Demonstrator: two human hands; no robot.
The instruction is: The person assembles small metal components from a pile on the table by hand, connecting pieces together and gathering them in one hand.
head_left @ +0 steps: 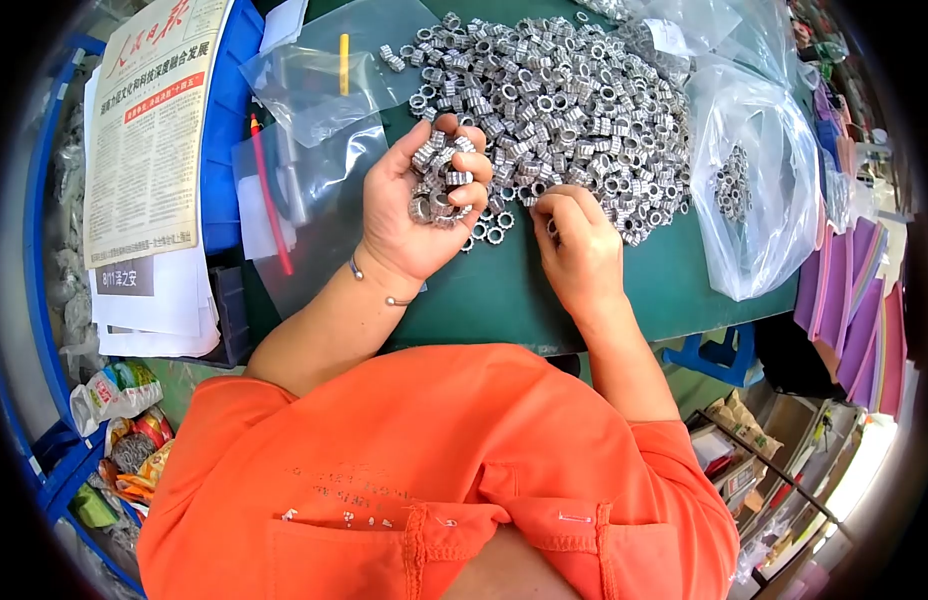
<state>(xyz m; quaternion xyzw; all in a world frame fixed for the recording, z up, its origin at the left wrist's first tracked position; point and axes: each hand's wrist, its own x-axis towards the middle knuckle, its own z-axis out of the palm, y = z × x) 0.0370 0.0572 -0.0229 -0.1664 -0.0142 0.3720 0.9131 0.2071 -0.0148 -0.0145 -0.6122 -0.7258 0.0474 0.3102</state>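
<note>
At one o'clock, toothed metal rings (pixel 574 120) lie heaped on the green tabletop (pixel 474 305). Gathering seems underway: the left hand (pixel 396 200), at eleven, cradles several; the right hand (pixel 584 252), at two, pinches narrowly, contents unclear. Another pick calls for precise fingertips.

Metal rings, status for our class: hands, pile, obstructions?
Left hand cupping several rings. Right hand at near edge of pile, grip unclear. Pile loose on green table. Nothing visibly blocking hands.
</note>
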